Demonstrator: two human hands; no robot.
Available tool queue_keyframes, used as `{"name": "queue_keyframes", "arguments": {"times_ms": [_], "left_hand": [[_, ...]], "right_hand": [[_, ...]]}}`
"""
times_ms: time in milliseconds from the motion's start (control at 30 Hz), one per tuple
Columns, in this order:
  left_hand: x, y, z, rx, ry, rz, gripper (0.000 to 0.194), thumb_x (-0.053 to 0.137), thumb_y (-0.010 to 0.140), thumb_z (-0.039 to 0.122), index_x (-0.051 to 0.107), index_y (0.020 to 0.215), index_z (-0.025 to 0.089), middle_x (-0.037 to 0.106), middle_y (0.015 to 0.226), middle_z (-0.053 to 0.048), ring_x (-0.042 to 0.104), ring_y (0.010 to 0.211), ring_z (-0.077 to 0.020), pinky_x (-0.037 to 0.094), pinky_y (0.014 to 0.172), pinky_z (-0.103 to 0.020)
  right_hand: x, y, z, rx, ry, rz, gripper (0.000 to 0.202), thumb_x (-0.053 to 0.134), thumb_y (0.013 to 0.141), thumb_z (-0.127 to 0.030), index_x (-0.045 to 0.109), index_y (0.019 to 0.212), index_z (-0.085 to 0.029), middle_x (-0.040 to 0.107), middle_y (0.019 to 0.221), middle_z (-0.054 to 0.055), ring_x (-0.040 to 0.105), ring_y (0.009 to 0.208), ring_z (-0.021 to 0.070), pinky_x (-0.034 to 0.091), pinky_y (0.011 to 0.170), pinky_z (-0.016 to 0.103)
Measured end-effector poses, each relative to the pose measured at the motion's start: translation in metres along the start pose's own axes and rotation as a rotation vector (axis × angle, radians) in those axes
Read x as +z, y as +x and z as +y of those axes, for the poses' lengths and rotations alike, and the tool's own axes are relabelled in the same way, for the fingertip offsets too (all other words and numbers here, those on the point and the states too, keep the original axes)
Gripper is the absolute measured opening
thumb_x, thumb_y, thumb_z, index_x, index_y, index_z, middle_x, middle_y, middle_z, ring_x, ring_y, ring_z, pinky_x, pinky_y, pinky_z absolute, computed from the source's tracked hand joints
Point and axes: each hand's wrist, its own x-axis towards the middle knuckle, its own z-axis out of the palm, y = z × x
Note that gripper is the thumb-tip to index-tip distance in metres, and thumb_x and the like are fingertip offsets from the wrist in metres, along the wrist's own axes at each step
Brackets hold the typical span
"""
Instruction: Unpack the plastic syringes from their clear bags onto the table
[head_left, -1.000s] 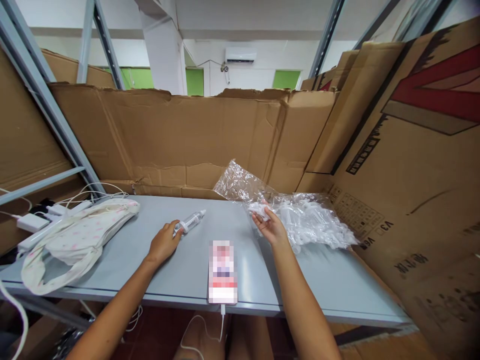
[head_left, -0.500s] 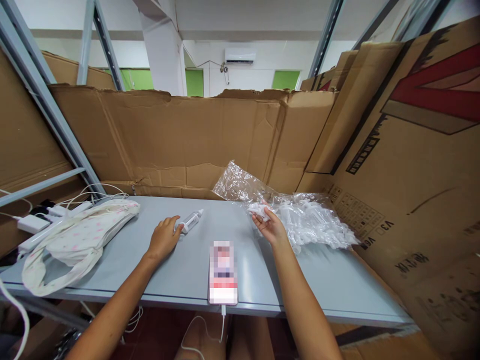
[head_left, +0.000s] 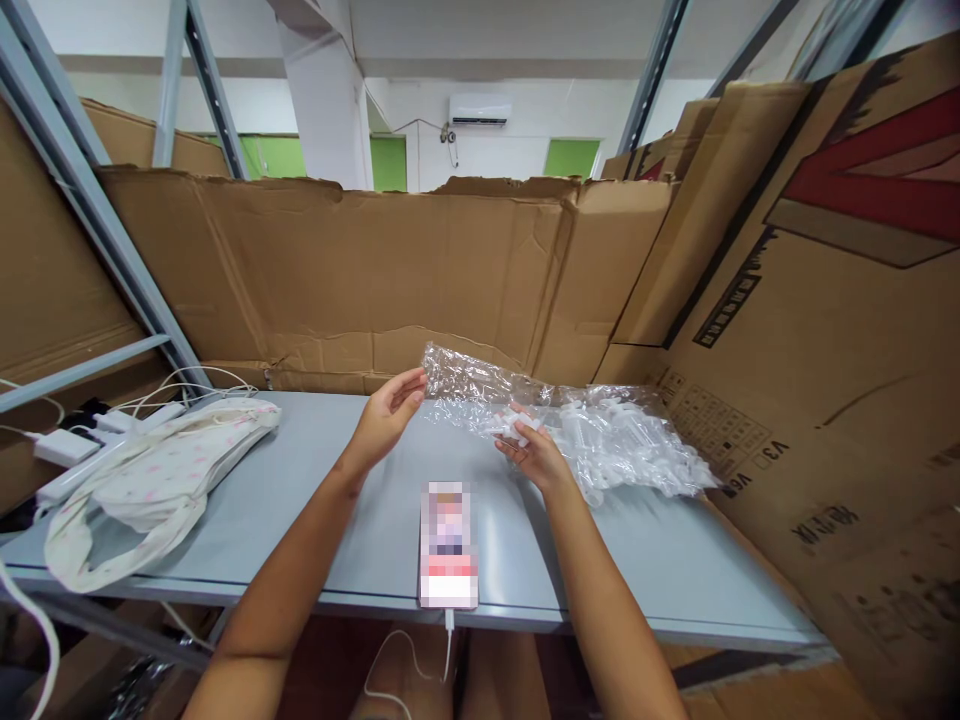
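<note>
A clear plastic bag (head_left: 600,430) full of small white plastic parts lies crumpled on the grey table (head_left: 315,530), toward its right rear, just in front of the cardboard sheets that wall the workspace. The bag's open, empty end stretches left, and the left hand (head_left: 386,415) pinches that loose film between thumb and fingers, lifting it slightly off the table. The right hand (head_left: 532,455) is at the bag's near edge with its fingers curled around a few of the white parts (head_left: 514,425), grasping them through or at the mouth of the film; which of the two cannot be told. Both forearms reach in from the bottom of the view, and between them a phone (head_left: 448,545) lies flat on the table near its front edge, with a white cable (head_left: 409,660) running down from its lower end. To the far left a pale cloth bag (head_left: 150,480) with pink spots lies slumped on the table, and beyond it sit white chargers and cords (head_left: 82,435) beside a grey metal shelf post (head_left: 97,220). Large brown cardboard (head_left: 825,350) leans along the right side.
</note>
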Motion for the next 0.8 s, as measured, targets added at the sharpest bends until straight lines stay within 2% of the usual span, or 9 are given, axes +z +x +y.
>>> {"name": "queue_keyframes", "arguments": {"times_ms": [67, 167, 333, 433, 533, 700, 800], "left_hand": [[0.007, 0.008, -0.001, -0.059, 0.009, -0.012, 0.051, 0.059, 0.077, 0.035, 0.05, 0.123, 0.016, 0.054, 0.125, -0.014, 0.052, 0.115, -0.0229, 0.04, 0.098, -0.038], [0.011, 0.015, -0.01, -0.089, 0.088, 0.039, 0.05, 0.058, 0.077, 0.034, 0.049, 0.123, 0.016, 0.054, 0.125, -0.013, 0.053, 0.111, -0.0221, 0.041, 0.096, -0.037], [0.006, 0.017, -0.027, -0.073, 0.352, 0.107, 0.045, 0.055, 0.079, 0.035, 0.053, 0.121, 0.02, 0.055, 0.124, -0.01, 0.052, 0.111, -0.0244, 0.038, 0.096, -0.038], [0.003, 0.015, -0.031, -0.06, 0.524, 0.101, 0.039, 0.054, 0.079, 0.039, 0.059, 0.114, 0.021, 0.059, 0.118, -0.009, 0.049, 0.113, -0.0277, 0.033, 0.099, -0.041], [0.004, 0.016, -0.032, -0.087, 0.616, 0.079, 0.039, 0.053, 0.08, 0.043, 0.059, 0.111, 0.02, 0.063, 0.109, -0.011, 0.051, 0.109, -0.0293, 0.034, 0.095, -0.041], [0.004, 0.028, -0.042, -0.164, 0.512, 0.189, 0.059, 0.054, 0.078, 0.045, 0.041, 0.129, 0.019, 0.058, 0.116, -0.013, 0.057, 0.098, -0.0242, 0.04, 0.086, -0.037], [0.0, 0.036, -0.048, -0.233, 0.346, 0.161, 0.062, 0.057, 0.075, 0.044, 0.041, 0.127, 0.014, 0.065, 0.098, -0.01, 0.058, 0.09, -0.0208, 0.042, 0.08, -0.033]], "right_hand": [[0.001, -0.001, 0.0, 0.001, -0.019, 0.0, 0.045, 0.073, 0.067, -0.023, 0.056, 0.108, -0.027, 0.069, 0.102, 0.003, 0.069, 0.076, 0.0188, 0.059, 0.067, 0.031], [0.001, -0.001, -0.001, -0.012, -0.037, 0.002, 0.047, 0.073, 0.067, -0.023, 0.055, 0.11, -0.028, 0.07, 0.099, 0.002, 0.069, 0.075, 0.0186, 0.059, 0.067, 0.032], [0.001, -0.002, -0.001, -0.032, -0.042, 0.004, 0.044, 0.072, 0.068, -0.022, 0.057, 0.109, -0.027, 0.07, 0.097, 0.002, 0.069, 0.075, 0.0181, 0.06, 0.068, 0.032], [0.003, -0.003, -0.001, -0.023, -0.027, -0.005, 0.042, 0.072, 0.068, -0.021, 0.057, 0.107, -0.026, 0.069, 0.1, 0.004, 0.069, 0.077, 0.0186, 0.06, 0.067, 0.032], [0.004, -0.003, -0.001, -0.022, -0.041, -0.021, 0.042, 0.072, 0.068, -0.02, 0.058, 0.107, -0.025, 0.069, 0.099, 0.004, 0.068, 0.08, 0.0189, 0.059, 0.068, 0.032], [0.005, -0.004, -0.001, -0.027, -0.071, -0.038, 0.042, 0.071, 0.07, -0.021, 0.057, 0.11, -0.025, 0.069, 0.099, 0.004, 0.068, 0.081, 0.0178, 0.059, 0.07, 0.032], [0.005, -0.004, -0.001, -0.028, -0.063, -0.036, 0.043, 0.071, 0.069, -0.02, 0.057, 0.109, -0.025, 0.069, 0.1, 0.004, 0.068, 0.081, 0.0181, 0.059, 0.069, 0.032]]}}
